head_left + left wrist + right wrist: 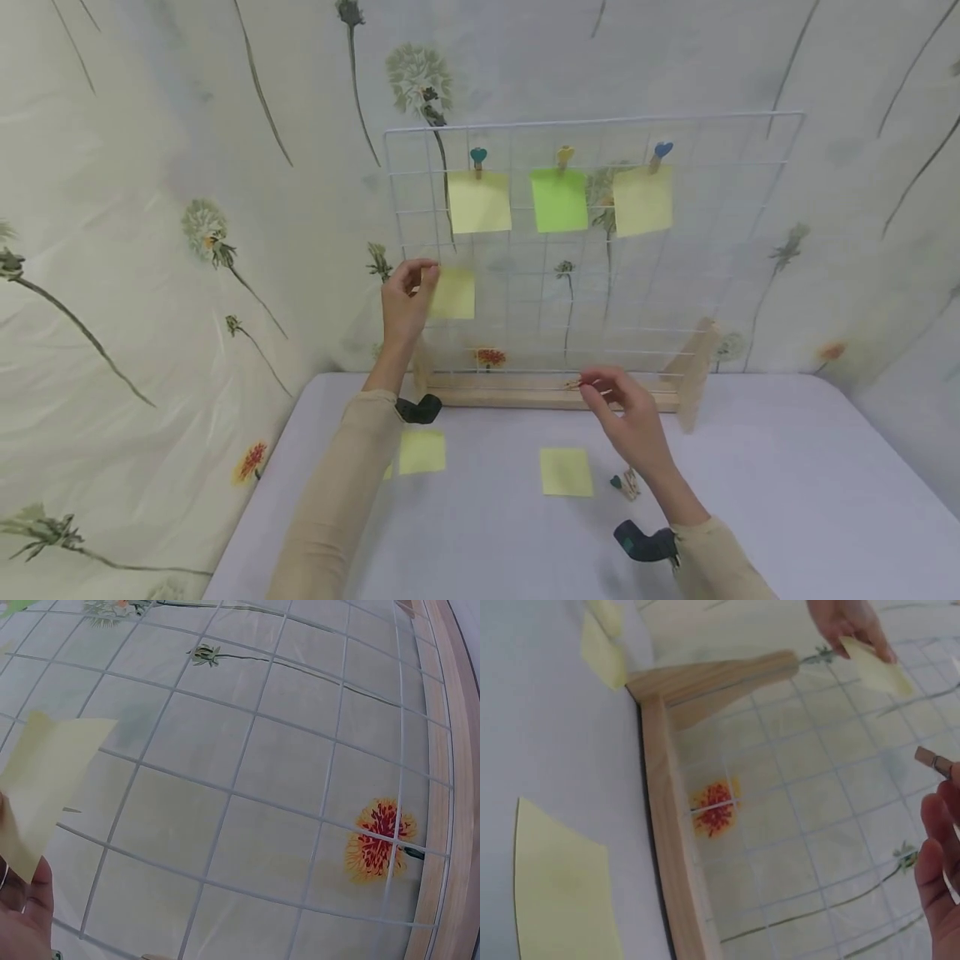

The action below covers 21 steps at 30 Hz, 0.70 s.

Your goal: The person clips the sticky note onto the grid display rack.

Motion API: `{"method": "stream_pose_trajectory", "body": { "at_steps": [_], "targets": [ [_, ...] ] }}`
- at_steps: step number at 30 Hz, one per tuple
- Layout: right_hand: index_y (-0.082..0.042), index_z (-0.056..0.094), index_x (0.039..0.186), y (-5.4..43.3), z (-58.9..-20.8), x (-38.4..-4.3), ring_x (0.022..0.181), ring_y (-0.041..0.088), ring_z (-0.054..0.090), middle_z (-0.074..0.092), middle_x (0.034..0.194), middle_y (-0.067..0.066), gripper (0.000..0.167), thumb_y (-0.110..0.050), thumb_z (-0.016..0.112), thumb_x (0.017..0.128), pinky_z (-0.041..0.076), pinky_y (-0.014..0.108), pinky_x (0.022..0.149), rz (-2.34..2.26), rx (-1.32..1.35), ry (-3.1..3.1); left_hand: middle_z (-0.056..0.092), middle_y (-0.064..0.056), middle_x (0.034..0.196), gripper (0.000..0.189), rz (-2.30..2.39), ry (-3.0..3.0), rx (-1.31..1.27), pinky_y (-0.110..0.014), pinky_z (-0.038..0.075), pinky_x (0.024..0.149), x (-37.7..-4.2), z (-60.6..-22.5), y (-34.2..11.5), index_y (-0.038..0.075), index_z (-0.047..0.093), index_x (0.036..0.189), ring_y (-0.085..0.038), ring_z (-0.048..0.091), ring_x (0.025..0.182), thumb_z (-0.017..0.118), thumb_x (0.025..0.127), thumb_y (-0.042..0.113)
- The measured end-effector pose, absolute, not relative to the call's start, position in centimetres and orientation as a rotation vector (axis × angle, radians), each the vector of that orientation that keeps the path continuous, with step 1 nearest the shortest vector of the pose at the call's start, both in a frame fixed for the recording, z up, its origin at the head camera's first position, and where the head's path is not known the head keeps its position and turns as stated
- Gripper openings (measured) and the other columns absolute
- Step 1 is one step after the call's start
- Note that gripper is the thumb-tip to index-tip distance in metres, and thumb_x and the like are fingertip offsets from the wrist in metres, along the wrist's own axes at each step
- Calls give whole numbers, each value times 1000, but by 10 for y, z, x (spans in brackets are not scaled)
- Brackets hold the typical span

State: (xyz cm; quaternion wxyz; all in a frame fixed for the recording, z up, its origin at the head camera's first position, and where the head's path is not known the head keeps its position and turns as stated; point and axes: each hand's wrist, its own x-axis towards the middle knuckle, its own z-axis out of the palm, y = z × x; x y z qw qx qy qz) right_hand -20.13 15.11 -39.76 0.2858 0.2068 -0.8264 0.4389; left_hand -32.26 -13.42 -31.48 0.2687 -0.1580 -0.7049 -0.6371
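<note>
My left hand (407, 302) pinches a yellow sticky note (454, 295) by its edge, in front of the left part of a white wire grid (592, 123). In the left wrist view the note (52, 776) stands slightly off the wires. My right hand (628, 414) holds a small wooden clothespin (933, 761) between thumb and fingers, low before the grid. Along the grid's upper part hang a pale yellow note (480, 204) under a teal heart clip (478, 156), a green note (560, 202) under a yellow one, and another yellow note (643, 202) under a blue one.
A wooden stand (517, 398) carries the grid at the back of the white table (487, 542). On the table lie yellow notes, one (422, 452) at left and one (566, 472) nearer the middle. Several clothespins (628, 484) lie beside the right forearm. Behind hangs floral cloth (315, 208).
</note>
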Motion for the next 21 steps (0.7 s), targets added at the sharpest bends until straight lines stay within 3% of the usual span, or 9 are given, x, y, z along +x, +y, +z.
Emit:
{"method": "stream_pose_trajectory", "body": {
  "at_steps": [7,14,21],
  "targets": [
    [-5,62,110,152,-403,-218,87,4,57,68,97,7,23,0,63,87,45,11,70,1167,556,-2193,65,-25,101,26,-1686,-1913,-385,-15,42,56,-323,-313,-133,-6,62,108,-26,59,81,60,93,15],
    [-16,62,113,147,-400,-238,89,1,57,68,101,-3,24,-11,63,90,46,12,71,1206,628,-2178,66,-21,106,25,-1688,-1920,-337,-20,47,78,-324,-309,-131,-4,63,108,-21,61,90,61,92,15],
    [-18,62,113,134,-389,-248,85,3,59,67,101,-4,23,-13,62,91,48,14,68,1222,692,-2164,66,-19,105,24,-1701,-1913,-331,-23,48,81,-326,-309,-131,-4,63,107,-22,62,90,62,91,14]
  ]
}}
